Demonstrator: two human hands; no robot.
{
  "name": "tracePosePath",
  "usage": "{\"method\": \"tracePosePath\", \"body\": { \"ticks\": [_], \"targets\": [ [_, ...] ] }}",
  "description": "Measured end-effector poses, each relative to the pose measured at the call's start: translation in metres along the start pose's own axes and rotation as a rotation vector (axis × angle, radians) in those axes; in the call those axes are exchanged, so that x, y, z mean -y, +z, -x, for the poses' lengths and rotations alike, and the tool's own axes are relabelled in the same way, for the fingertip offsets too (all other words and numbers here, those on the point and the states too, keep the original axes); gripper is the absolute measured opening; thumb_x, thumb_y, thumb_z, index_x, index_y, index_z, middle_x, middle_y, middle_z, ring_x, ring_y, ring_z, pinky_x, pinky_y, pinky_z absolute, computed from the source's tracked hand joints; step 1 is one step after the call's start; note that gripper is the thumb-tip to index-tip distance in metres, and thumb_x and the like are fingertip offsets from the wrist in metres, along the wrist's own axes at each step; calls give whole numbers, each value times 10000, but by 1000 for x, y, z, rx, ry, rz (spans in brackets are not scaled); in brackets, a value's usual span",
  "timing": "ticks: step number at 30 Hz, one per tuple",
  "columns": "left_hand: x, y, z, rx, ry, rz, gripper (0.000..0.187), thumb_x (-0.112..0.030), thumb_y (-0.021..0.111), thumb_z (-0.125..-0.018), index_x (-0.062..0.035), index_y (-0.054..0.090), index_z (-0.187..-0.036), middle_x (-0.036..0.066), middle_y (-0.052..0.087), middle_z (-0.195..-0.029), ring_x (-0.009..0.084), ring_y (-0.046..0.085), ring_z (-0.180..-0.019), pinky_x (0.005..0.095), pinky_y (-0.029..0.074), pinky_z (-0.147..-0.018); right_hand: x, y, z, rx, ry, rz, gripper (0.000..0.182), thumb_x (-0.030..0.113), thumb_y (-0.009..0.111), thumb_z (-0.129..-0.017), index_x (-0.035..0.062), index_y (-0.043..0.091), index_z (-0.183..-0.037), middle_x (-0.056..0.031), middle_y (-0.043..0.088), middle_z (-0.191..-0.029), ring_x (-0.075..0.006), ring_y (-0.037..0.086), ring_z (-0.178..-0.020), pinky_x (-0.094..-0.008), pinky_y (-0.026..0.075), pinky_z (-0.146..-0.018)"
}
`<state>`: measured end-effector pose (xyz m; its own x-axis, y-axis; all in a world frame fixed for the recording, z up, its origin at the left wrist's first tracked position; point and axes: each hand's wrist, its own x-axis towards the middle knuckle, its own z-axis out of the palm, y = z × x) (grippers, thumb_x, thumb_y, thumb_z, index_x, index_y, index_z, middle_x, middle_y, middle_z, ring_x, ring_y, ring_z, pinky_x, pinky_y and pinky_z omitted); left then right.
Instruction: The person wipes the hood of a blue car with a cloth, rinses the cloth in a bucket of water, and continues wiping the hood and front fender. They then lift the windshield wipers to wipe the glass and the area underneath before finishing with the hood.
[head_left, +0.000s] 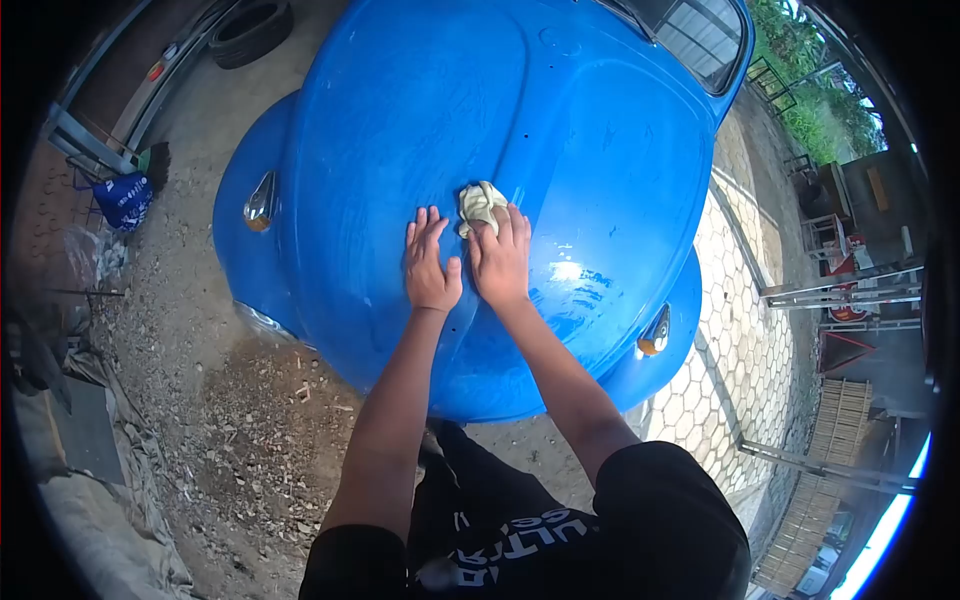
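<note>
A blue car hood (400, 130) with rounded sides fills the middle of the head view, with wet-looking streaks on its paint. Flat on the hood, left of its centre ridge, lies my left hand (430, 268), fingers apart and nothing in it. Beside it, my right hand (500, 258) holds a crumpled pale cloth (482, 203) against the paint, its fingers over the cloth's lower edge. My thumbs are close together. Part of the cloth is hidden under the right fingers.
Amber turn signals (260, 215) sit on the blue fenders. A tyre (250, 35) lies at the back left, near a blue bag (124, 200). Gravelly ground (250, 430) is at left, hexagonal paving (740, 370) at right. Metal posts (840, 290) stand farther right.
</note>
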<state>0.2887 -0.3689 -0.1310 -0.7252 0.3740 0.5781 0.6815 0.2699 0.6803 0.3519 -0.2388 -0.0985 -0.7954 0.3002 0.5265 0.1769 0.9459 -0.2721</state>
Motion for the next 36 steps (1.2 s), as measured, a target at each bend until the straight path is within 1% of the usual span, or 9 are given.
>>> {"method": "tracePosePath", "body": {
  "ticks": [5,10,15,19,24,26,29,31,36],
  "targets": [
    [8,-43,72,-211,-144,66,509,-348,309,-1141,-6,632,-1335,244,547,-1576,463,417,-1536,598,259,-1290,73,29,140,49,40,14,260,228,679,-996,157,705,-1244,-171,543,-1500,-450,406,-1492,-680,280,-1231],
    [9,-119,260,-296,-430,-31,511,-365,314,-1157,19,595,-1344,272,477,-1615,476,326,-1584,616,233,-1286,139,78,333,465,-336,29,249,201,659,-958,145,693,-1198,-165,548,-1483,-399,417,-1483,-652,289,-1234],
    [6,-162,420,-373,-1002,204,529,-383,466,-1150,47,525,-1453,219,513,-1572,380,430,-1519,501,374,-1233,211,77,413,794,32,-527,422,173,675,-973,147,630,-1393,-197,518,-1441,-415,402,-1472,-577,336,-1229],
    [-1,-191,451,-394,-1445,1003,614,-428,557,-1130,35,474,-1524,145,573,-1505,253,546,-1416,390,464,-1166,248,42,386,894,23,-716,611,169,693,-977,158,498,-1556,-206,461,-1579,-389,402,-1505,-560,329,-1254],
    [8,-183,433,-673,-1211,1584,558,-411,592,-1119,-79,474,-1552,88,647,-1369,221,696,-1162,378,558,-1029,228,5,264,1351,-367,-674,772,251,785,-944,176,435,-1629,-163,482,-1643,-390,405,-1536,-543,298,-1286],
    [21,-176,427,-650,-1227,1432,537,-422,595,-1115,-78,508,-1518,71,667,-1320,214,694,-1151,359,552,-1048,201,10,213,1290,-521,-490,672,271,788,-952,172,534,-1567,-123,539,-1610,-355,442,-1528,-548,306,-1292],
    [17,-172,400,-753,-1383,1111,521,-393,638,-1096,-78,536,-1498,56,660,-1285,189,687,-1117,338,546,-1034,155,16,117,521,-768,-109,372,230,754,-976,151,729,-1339,-132,543,-1590,-399,413,-1533,-613,347,-1242],
    [24,-157,384,-846,-1339,961,522,-378,661,-1087,-81,544,-1500,53,639,-1289,176,672,-1111,336,537,-1020,128,25,63,280,-703,129,416,264,705,-1014,130,674,-1406,-187,463,-1638,-449,345,-1562,-631,280,-1259],
    [58,-109,313,-887,-905,809,513,-354,682,-1069,-94,580,-1500,98,616,-1290,227,616,-1160,381,493,-1065,117,67,5,389,-650,274,684,608,485,-1084,215,462,-1643,-173,291,-1761,-375,214,-1644,-621,139,-1312]
  ]
}}
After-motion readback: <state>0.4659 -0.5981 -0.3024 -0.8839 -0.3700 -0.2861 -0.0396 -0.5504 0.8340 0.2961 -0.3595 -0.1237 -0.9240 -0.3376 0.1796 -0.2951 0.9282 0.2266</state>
